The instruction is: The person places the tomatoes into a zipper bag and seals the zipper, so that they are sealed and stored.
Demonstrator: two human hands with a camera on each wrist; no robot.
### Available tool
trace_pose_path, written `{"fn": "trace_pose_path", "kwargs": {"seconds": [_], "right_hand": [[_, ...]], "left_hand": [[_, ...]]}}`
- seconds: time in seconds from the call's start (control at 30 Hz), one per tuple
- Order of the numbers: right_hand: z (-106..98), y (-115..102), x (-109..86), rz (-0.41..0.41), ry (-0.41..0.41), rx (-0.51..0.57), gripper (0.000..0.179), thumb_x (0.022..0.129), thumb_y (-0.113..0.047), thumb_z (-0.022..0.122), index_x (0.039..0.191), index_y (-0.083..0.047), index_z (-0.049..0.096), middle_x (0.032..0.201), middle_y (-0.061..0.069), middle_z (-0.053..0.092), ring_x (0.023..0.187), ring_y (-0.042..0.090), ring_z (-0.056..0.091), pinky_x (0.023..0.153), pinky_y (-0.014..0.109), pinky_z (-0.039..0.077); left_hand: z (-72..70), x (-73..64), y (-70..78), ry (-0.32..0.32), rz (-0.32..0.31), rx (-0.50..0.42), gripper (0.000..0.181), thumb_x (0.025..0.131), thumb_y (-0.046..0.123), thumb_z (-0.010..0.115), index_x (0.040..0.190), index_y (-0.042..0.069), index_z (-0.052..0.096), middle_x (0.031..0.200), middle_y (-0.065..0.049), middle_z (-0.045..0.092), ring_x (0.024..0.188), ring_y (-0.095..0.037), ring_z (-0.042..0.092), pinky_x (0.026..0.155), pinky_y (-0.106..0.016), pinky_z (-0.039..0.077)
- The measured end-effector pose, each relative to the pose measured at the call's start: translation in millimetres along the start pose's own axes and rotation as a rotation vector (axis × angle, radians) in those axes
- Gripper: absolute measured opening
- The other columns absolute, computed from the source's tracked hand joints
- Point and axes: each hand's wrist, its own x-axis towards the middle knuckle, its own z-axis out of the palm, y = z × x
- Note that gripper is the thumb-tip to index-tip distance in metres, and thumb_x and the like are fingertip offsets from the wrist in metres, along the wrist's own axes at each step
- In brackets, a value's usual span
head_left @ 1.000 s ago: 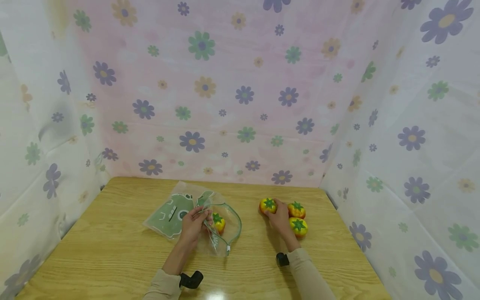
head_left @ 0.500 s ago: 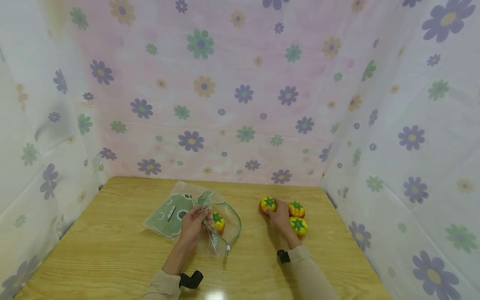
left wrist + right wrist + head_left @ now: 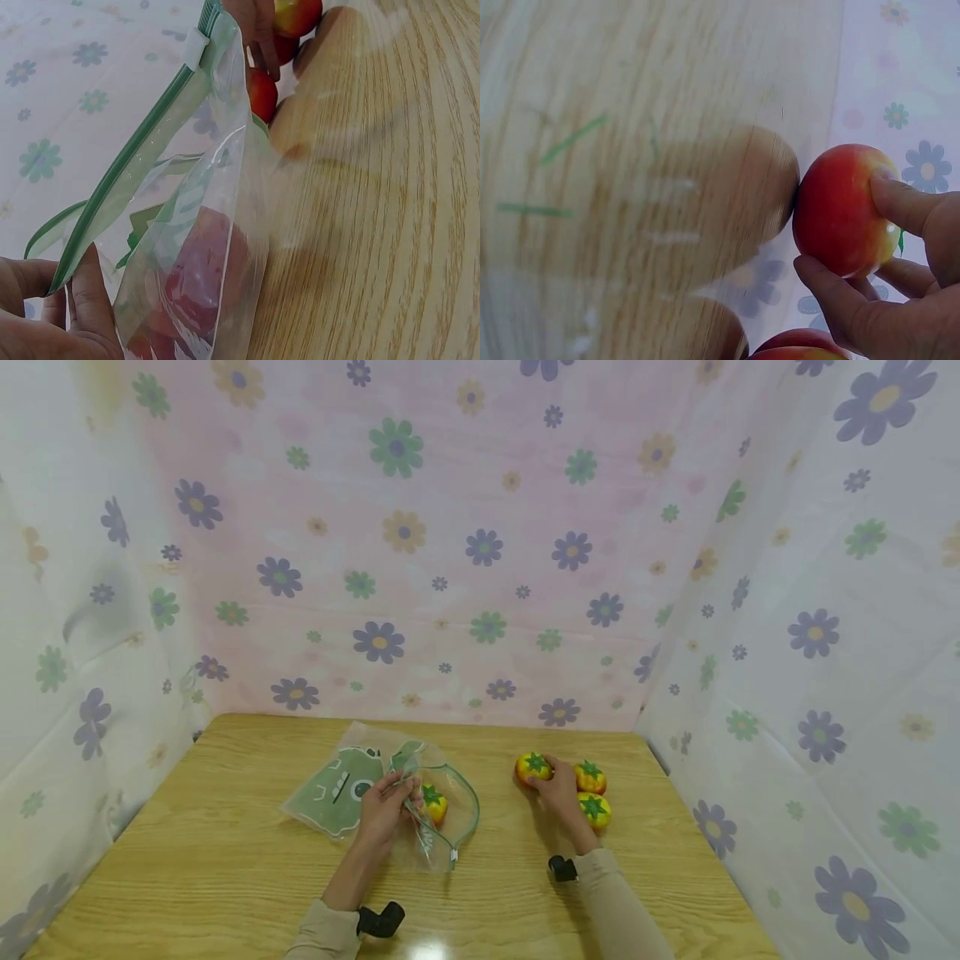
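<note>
My left hand [image 3: 384, 810] pinches the green-edged opening of a clear zip bag [image 3: 337, 797] printed with a green cartoon face. Through the clear film shows a red-and-yellow toy tomato [image 3: 433, 806] with a green leaf top; in the left wrist view the bag's white slider [image 3: 196, 49] sits high on the green zip strip. On the right, my right hand [image 3: 561, 793] grips another toy tomato [image 3: 840, 210] between thumb and fingers, and that tomato stands on the table. Two more tomatoes, a rear one [image 3: 591, 778] and a front one [image 3: 595, 811], lie just right of this hand.
The wood-grain table [image 3: 225, 860] reaches back to a flower-printed cloth [image 3: 420, 610], which also hangs on both sides. Black camera mounts, a left one [image 3: 381, 919] and a right one [image 3: 562, 868], are worn at the wrists.
The head view has shifted very slightly. Both hands, the bag and the tomatoes keep their places on the table.
</note>
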Motion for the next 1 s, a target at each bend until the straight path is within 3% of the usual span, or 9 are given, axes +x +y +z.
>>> {"fn": "trace_pose_path", "kwargs": {"seconds": [0.27,0.7,1.0], "right_hand": [[-4.0,2.3,-6.0,0.021,-0.014,0.053,0.055,0.09,-0.002,0.076,0.139,0.011,0.054,0.139,0.03,0.056,0.129,0.041,0.055,0.109,0.055,0.048],[-12.6,-10.8,-23.0,-0.054,-0.05,0.172,0.056,0.079,0.001,0.085,0.131,0.006,0.064,0.132,0.025,0.064,0.117,0.041,0.064,0.098,0.05,0.057],[-7.3,-16.1,-32.2,-0.115,-0.129,0.297,0.058,0.084,-0.015,0.086,0.135,-0.003,0.064,0.138,0.017,0.063,0.117,0.034,0.064,0.087,0.027,0.061]], "left_hand": [[-0.1,-1.0,0.2,0.004,0.005,0.002,0.042,0.103,0.0,0.057,0.139,-0.014,0.043,0.092,0.002,0.074,0.068,-0.005,0.068,0.062,-0.018,0.059],[0.3,-1.6,2.4,0.008,-0.013,-0.004,0.039,0.103,0.001,0.057,0.137,-0.012,0.044,0.09,0.003,0.074,0.066,-0.004,0.067,0.061,-0.017,0.058],[0.3,-1.0,2.1,0.025,0.016,0.005,0.042,0.102,0.001,0.059,0.139,-0.013,0.044,0.089,0.004,0.074,0.067,-0.004,0.067,0.063,-0.017,0.058]]}}
